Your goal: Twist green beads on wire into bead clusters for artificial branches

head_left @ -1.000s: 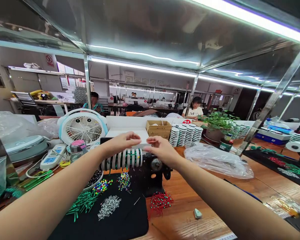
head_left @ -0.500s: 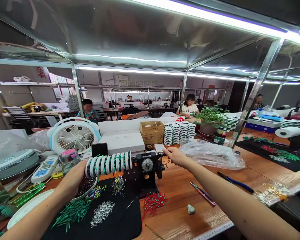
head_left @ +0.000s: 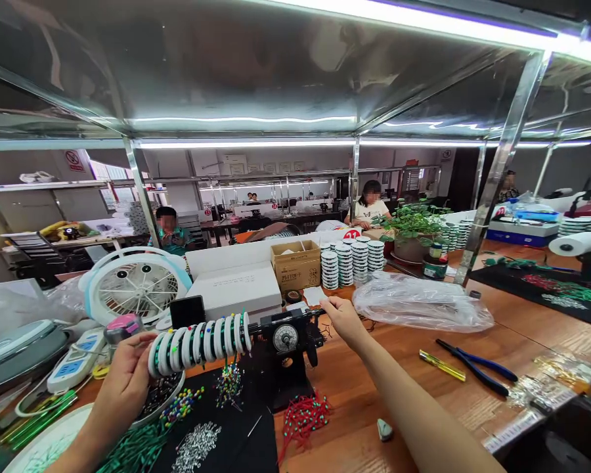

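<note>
A row of white rings wound with green thread and beads (head_left: 199,341) sits on the shaft of a black winding machine with a dial (head_left: 285,338). My left hand (head_left: 128,378) is closed at the row's left end, fingers against the last ring. My right hand (head_left: 342,318) is closed round the end of the rod on the machine's right side. Below lie red beaded threads (head_left: 304,420), silver rings (head_left: 196,448), coloured beads (head_left: 182,406) and green strips (head_left: 132,450), the last three on or beside a black mat (head_left: 241,440).
A fan (head_left: 138,286), white box (head_left: 234,289), carton (head_left: 295,266) and stacked spools (head_left: 345,263) stand behind. Right of the machine lie a plastic bag (head_left: 421,302), pliers (head_left: 473,368) and a yellow cutter (head_left: 442,365). Other people sit beyond.
The view has shifted slightly. My left hand has turned, its fingers now showing at the ring end. The rings' coloured beads face differently. The scissors are hidden behind my right forearm.
</note>
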Available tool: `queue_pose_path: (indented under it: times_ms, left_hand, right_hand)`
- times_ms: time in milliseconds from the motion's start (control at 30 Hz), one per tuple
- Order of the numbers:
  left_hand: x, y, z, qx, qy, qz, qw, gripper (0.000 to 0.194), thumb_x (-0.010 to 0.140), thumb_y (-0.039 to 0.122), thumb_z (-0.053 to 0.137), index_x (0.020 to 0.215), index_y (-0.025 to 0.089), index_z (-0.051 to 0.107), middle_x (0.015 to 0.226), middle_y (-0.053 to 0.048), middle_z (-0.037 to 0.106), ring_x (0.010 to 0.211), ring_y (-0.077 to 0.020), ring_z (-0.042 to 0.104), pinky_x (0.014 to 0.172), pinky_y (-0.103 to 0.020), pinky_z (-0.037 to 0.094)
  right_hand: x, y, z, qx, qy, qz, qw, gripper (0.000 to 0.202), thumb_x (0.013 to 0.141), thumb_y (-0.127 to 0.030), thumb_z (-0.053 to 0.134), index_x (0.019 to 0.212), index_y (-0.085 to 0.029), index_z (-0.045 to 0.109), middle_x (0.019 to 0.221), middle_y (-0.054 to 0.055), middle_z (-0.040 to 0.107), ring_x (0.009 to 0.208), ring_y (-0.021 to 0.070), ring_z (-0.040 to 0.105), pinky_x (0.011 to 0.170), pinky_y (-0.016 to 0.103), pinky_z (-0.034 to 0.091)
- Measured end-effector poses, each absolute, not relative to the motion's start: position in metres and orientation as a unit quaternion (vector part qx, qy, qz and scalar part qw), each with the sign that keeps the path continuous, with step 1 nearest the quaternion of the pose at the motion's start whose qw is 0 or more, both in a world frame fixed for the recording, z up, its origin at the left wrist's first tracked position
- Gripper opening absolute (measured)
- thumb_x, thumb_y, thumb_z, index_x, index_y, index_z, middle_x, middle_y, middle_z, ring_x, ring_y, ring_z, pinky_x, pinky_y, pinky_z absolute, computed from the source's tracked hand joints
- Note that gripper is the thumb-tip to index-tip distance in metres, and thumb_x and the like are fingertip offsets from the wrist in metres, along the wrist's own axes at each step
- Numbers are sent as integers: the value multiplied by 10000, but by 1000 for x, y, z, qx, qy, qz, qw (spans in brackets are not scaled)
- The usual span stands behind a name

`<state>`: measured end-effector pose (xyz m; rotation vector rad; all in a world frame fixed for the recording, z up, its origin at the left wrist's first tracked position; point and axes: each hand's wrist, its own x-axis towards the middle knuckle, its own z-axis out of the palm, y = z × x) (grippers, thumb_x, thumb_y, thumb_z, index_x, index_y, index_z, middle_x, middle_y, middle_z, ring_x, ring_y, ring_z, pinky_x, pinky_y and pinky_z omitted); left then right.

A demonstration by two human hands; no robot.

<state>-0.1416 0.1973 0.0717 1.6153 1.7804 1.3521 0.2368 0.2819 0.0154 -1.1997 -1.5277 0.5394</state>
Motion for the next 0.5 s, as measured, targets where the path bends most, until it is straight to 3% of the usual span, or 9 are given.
queue_pose_path:
  times_ms: [167, 267, 433, 500]
  left_hand:
    - [-138, 203, 58, 543, 601, 565, 158, 400, 634, 600, 525, 941, 373, 405, 784, 46, 681, 935, -286, 621, 769, -377, 501]
    - [-136, 205, 58, 514, 621, 566, 171, 475, 602, 670, 514, 960, 383, 390, 715, 57, 690, 809, -288, 638, 622, -366, 490]
    - [-134, 202, 68, 486, 608, 552, 300, 514, 573, 543, 652, 977, 389, 374, 671, 86, 671, 708, -245, 625, 541, -311, 452]
    - [-135, 202, 74, 461, 616, 555, 316, 512, 561, 500, 671, 976, 358, 407, 603, 79, 625, 573, -216, 582, 475, -288, 405]
  right_hand:
    - [240, 280, 16, -483, -651, 217, 544, 360, 830, -417, 387, 561, -212, 264, 548, -44, 260, 531, 115, 290, 515, 246, 244]
    - [242, 279, 17, -479, -661, 208, 539, 368, 839, -403, 390, 557, -211, 252, 548, -47, 247, 529, 113, 283, 517, 249, 231]
    - [244, 274, 19, -482, -670, 196, 530, 378, 848, -396, 390, 545, -212, 260, 536, -45, 266, 530, 118, 293, 520, 248, 237]
    - [245, 273, 20, -485, -671, 194, 527, 376, 845, -389, 395, 539, -211, 269, 528, -42, 278, 531, 122, 302, 522, 247, 248]
